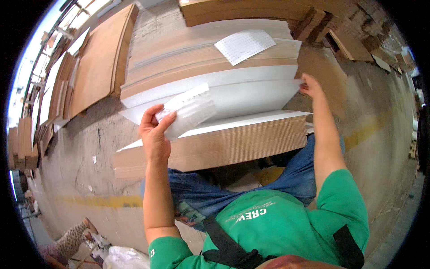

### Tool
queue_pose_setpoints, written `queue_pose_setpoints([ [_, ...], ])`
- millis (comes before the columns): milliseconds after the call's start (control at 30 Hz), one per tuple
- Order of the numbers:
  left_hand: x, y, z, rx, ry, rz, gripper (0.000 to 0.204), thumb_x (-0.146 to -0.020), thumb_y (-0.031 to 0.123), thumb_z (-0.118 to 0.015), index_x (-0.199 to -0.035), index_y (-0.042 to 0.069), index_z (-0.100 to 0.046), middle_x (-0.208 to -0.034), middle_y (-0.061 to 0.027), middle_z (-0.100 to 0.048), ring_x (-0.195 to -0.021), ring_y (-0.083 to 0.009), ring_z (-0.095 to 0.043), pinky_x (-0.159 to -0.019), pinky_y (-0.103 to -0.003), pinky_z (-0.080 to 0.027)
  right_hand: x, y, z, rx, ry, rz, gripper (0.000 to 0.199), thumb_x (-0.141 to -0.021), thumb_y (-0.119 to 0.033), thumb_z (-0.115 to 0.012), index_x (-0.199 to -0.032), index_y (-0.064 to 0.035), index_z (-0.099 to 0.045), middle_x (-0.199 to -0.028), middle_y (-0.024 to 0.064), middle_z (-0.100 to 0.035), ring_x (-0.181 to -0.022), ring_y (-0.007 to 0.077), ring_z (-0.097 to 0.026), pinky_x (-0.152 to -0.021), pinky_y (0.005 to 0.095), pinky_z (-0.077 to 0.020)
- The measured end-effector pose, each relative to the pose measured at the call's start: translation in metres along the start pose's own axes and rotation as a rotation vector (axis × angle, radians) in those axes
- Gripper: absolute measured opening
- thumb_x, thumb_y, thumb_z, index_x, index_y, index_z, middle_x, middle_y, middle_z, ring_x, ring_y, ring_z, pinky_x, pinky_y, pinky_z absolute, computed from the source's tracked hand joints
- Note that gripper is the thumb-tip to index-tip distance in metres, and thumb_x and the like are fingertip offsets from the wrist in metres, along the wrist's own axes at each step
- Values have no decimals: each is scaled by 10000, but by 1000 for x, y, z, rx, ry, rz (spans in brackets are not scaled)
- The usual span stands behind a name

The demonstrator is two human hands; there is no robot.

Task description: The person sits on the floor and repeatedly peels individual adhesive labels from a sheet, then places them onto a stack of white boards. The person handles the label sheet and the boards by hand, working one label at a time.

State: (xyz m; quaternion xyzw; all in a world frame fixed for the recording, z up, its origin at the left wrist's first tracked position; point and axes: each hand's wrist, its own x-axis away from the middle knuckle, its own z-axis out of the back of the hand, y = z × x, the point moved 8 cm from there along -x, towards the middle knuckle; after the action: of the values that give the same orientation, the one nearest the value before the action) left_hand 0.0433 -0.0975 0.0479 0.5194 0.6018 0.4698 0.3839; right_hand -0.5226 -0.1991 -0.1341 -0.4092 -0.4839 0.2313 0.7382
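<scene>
My left hand (156,130) pinches a small sheaf of white sheets (190,107), its lower part blurred, above the stacked cardboard. Out to the right, my right hand (311,86) closes on the right end of a white-faced cardboard sheet (251,92), which stands tilted up. Right below it lies a thick stack of flat cardboard (224,145) with a white top, close to my knees. Behind the raised sheet is another pile of cardboard sheets (174,60), edges showing. On that pile rests a white sheet with rows of small marks (245,45).
A large brown cardboard stack (101,58) stands at the left, with more cardboard (58,96) beyond it. Brown boxes (233,11) line the far side. A yellow line (103,201) crosses the concrete floor. At the lower left are another person's arm (71,237) and a white plastic bag (125,258).
</scene>
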Motion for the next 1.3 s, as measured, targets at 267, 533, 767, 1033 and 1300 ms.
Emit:
queue_pose_setpoints([
  [267,14,-12,-28,-118,-218,229,445,-733,-7,-617,-1167,35,-527,-923,-99,-618,-737,-118,-587,-660,-249,-518,94,-13,-7,1597,-142,74,185,-748,-146,-552,-842,3,-609,-845,141,-614,-724,271,-582,-681,389,-473],
  [533,17,-14,-30,-202,-162,204,357,-693,-3,-672,-1043,12,-602,-926,-94,-630,-768,-132,-598,-696,-238,-504,349,-137,-231,549,-574,1477,130,-732,-37,-617,-862,-42,-616,-811,101,-597,-805,230,-563,-680,299,-473],
  [767,17,-16,-33,-246,-218,184,315,-703,-6,-658,-1015,8,-616,-898,-82,-634,-762,-114,-593,-683,-227,-499,381,-129,-288,720,-679,1667,109,-738,-47,-595,-846,-32,-586,-800,94,-586,-789,238,-565,-652,333,-491],
  [1033,19,-32,-35,-263,-259,318,320,-771,68,-602,-1078,-20,-576,-943,-119,-618,-790,-126,-575,-675,-230,-478,378,-110,-288,918,-616,1775,70,-708,-100,-547,-756,-49,-557,-789,85,-562,-794,217,-553,-675,316,-496],
  [1300,17,-59,-35,-114,-220,502,313,-801,47,-554,-1105,-26,-553,-926,-119,-615,-788,-116,-570,-710,-226,-468,344,-100,-269,638,-772,1422,72,-741,-55,-587,-809,-32,-582,-791,98,-576,-777,186,-563,-661,268,-484],
])
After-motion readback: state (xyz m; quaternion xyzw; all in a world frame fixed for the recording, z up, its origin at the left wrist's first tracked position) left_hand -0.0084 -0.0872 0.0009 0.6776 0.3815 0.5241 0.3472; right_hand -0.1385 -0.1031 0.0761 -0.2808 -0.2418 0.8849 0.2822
